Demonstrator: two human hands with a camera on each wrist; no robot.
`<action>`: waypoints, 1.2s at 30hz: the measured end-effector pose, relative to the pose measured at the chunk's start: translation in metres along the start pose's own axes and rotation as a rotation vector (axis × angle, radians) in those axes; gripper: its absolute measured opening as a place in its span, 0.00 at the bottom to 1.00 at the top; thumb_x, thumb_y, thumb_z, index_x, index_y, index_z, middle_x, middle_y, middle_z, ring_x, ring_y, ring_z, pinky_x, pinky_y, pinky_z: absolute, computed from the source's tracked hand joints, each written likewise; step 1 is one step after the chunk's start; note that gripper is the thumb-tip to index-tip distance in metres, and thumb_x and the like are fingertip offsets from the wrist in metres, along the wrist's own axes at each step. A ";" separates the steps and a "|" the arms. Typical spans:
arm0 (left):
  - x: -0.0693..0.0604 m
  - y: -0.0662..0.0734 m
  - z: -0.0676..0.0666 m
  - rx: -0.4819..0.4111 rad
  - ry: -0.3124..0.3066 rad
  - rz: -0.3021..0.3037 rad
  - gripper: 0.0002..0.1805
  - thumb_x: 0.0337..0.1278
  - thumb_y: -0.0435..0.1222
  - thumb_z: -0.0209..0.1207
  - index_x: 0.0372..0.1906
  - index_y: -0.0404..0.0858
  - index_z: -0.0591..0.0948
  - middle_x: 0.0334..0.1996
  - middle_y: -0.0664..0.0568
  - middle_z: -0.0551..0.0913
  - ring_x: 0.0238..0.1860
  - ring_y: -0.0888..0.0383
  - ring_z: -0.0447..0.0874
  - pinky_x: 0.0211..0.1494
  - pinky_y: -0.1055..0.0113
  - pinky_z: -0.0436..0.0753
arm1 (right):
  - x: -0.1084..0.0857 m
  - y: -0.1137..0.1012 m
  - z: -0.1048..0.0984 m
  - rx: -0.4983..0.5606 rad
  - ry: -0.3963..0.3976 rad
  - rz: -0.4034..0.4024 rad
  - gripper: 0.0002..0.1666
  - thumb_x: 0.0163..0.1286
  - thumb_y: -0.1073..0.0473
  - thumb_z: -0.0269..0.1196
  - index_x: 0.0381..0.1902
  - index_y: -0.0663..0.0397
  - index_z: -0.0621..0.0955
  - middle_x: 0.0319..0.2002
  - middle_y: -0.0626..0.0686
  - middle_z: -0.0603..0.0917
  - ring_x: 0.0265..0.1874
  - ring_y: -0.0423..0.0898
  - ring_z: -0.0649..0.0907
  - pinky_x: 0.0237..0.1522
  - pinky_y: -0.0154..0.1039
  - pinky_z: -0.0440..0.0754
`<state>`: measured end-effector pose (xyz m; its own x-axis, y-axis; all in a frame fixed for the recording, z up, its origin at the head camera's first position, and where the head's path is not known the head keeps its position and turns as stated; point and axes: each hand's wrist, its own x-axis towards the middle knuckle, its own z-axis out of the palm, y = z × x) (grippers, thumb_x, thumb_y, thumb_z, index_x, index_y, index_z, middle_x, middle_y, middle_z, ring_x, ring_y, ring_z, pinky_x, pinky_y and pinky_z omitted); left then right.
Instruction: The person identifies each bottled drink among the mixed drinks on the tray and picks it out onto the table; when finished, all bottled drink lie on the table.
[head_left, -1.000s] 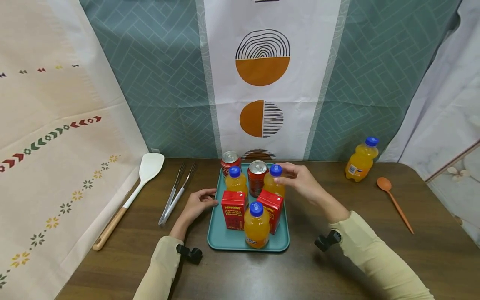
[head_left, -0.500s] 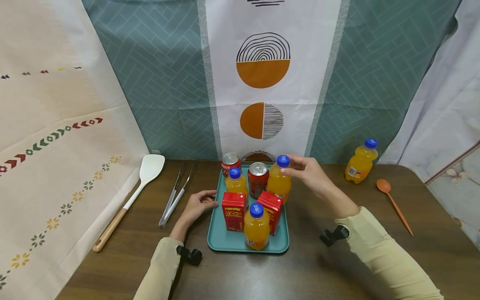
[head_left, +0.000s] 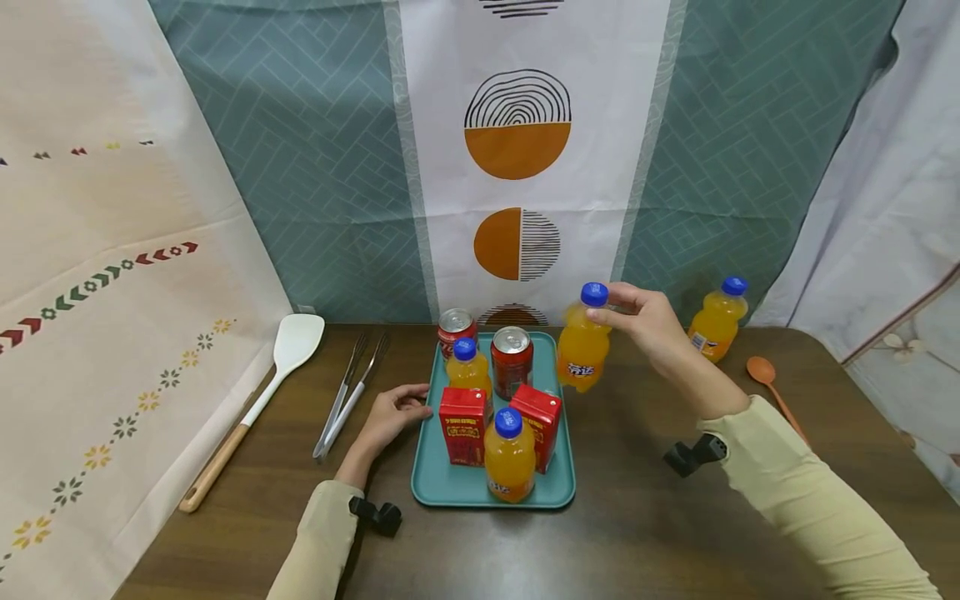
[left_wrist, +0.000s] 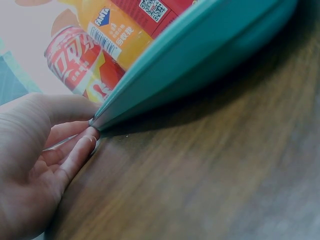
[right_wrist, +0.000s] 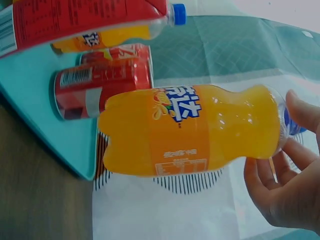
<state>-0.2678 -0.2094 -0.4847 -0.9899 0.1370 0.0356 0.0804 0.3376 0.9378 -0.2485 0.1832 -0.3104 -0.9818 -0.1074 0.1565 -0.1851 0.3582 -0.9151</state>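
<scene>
My right hand (head_left: pixel 647 329) grips a Fanta orange soda bottle (head_left: pixel 582 346) just under its blue cap. The bottle hangs upright above the table, off the right back edge of the teal tray (head_left: pixel 450 492). In the right wrist view, thumb and fingers surround the bottle's neck (right_wrist: pixel 272 117). My left hand (head_left: pixel 390 421) pinches the tray's left rim (left_wrist: pixel 107 107). On the tray stand two more orange soda bottles, one at the front (head_left: pixel 510 462) and one behind (head_left: pixel 469 371), two red drink cartons (head_left: pixel 462 433) and two red soda cans (head_left: pixel 512 362).
Another orange soda bottle (head_left: pixel 716 329) stands at the back right, near an orange spoon (head_left: pixel 761 370). Left of the tray lie metal tongs (head_left: pixel 348 400) and a white spatula (head_left: pixel 298 342) with a wooden handle. Fabric (head_left: pixel 337 208) hangs behind the table.
My right hand has lifted the soda bottle from the tray's right back corner and carried it up and to the right. The left hand has stayed at the tray rim.
</scene>
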 end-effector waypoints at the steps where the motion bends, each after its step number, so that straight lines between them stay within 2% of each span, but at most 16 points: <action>1: 0.000 0.000 0.000 0.000 0.002 0.001 0.24 0.53 0.30 0.66 0.57 0.29 0.79 0.49 0.34 0.83 0.33 0.69 0.78 0.39 0.77 0.79 | 0.000 0.000 -0.003 0.007 0.016 0.012 0.30 0.66 0.47 0.65 0.60 0.59 0.78 0.43 0.30 0.81 0.53 0.37 0.75 0.61 0.39 0.73; 4: 0.000 -0.002 0.001 -0.003 0.003 -0.003 0.24 0.53 0.30 0.67 0.57 0.30 0.79 0.48 0.35 0.83 0.33 0.68 0.78 0.39 0.76 0.79 | 0.001 0.000 -0.011 0.010 0.059 0.041 0.33 0.65 0.44 0.66 0.60 0.59 0.77 0.38 0.26 0.79 0.51 0.36 0.73 0.66 0.49 0.69; 6: -0.001 -0.003 0.001 -0.011 0.002 -0.007 0.24 0.53 0.29 0.67 0.57 0.30 0.79 0.48 0.34 0.83 0.33 0.67 0.78 0.39 0.76 0.79 | 0.002 0.002 -0.017 -0.008 0.080 0.058 0.35 0.64 0.42 0.66 0.61 0.59 0.76 0.38 0.26 0.78 0.51 0.36 0.73 0.66 0.50 0.68; 12: 0.001 -0.003 0.000 -0.002 0.011 -0.021 0.24 0.52 0.29 0.67 0.57 0.30 0.80 0.47 0.36 0.83 0.32 0.67 0.79 0.38 0.76 0.79 | 0.007 0.012 -0.036 -0.071 0.148 0.077 0.37 0.64 0.40 0.65 0.62 0.60 0.76 0.39 0.27 0.76 0.48 0.34 0.71 0.60 0.41 0.70; 15: 0.002 -0.001 0.000 0.011 0.016 -0.015 0.24 0.52 0.30 0.67 0.57 0.31 0.80 0.48 0.36 0.83 0.33 0.67 0.79 0.39 0.77 0.79 | 0.011 0.017 -0.045 -0.078 0.178 0.103 0.40 0.64 0.39 0.64 0.65 0.60 0.74 0.40 0.27 0.74 0.52 0.38 0.71 0.65 0.48 0.70; 18: 0.003 0.002 -0.001 0.013 0.015 -0.007 0.25 0.53 0.31 0.67 0.58 0.30 0.79 0.49 0.35 0.83 0.34 0.67 0.78 0.39 0.77 0.79 | 0.014 0.022 -0.052 -0.083 0.194 0.146 0.44 0.63 0.37 0.64 0.68 0.59 0.71 0.41 0.28 0.73 0.60 0.47 0.69 0.70 0.56 0.65; 20: 0.003 0.002 -0.002 0.011 0.010 -0.003 0.25 0.53 0.31 0.67 0.58 0.29 0.78 0.50 0.34 0.82 0.34 0.67 0.78 0.39 0.77 0.79 | 0.016 0.027 -0.055 -0.079 0.198 0.171 0.45 0.63 0.36 0.63 0.69 0.59 0.69 0.44 0.32 0.74 0.65 0.54 0.68 0.71 0.58 0.63; 23: 0.002 0.002 -0.002 0.015 0.008 -0.008 0.26 0.54 0.31 0.67 0.58 0.28 0.78 0.51 0.33 0.82 0.34 0.67 0.78 0.39 0.77 0.79 | 0.020 0.034 -0.059 -0.103 0.204 0.195 0.46 0.63 0.36 0.63 0.70 0.60 0.68 0.53 0.46 0.78 0.68 0.60 0.67 0.71 0.60 0.62; 27: 0.001 0.001 -0.003 0.028 0.009 -0.013 0.25 0.54 0.31 0.67 0.58 0.29 0.79 0.50 0.35 0.83 0.34 0.67 0.78 0.39 0.77 0.79 | 0.026 0.044 -0.061 -0.128 0.215 0.213 0.47 0.64 0.35 0.62 0.71 0.60 0.66 0.66 0.64 0.72 0.69 0.63 0.66 0.71 0.61 0.62; 29: 0.001 0.000 -0.003 0.022 0.019 -0.020 0.24 0.53 0.31 0.67 0.57 0.30 0.79 0.49 0.36 0.83 0.33 0.68 0.79 0.39 0.77 0.79 | 0.030 0.049 -0.061 -0.126 0.228 0.228 0.47 0.65 0.36 0.62 0.71 0.60 0.66 0.68 0.66 0.70 0.69 0.63 0.66 0.71 0.60 0.62; 36: 0.000 -0.001 -0.002 0.021 0.003 -0.002 0.25 0.53 0.31 0.67 0.57 0.29 0.79 0.47 0.36 0.84 0.33 0.67 0.79 0.39 0.76 0.80 | 0.038 0.065 -0.060 -0.078 0.305 0.297 0.43 0.66 0.41 0.63 0.71 0.59 0.66 0.69 0.64 0.70 0.70 0.60 0.66 0.72 0.56 0.63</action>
<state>-0.2682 -0.2114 -0.4854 -0.9905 0.1333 0.0351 0.0811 0.3578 0.9303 -0.3004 0.2581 -0.3416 -0.9583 0.2857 0.0035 0.1168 0.4029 -0.9078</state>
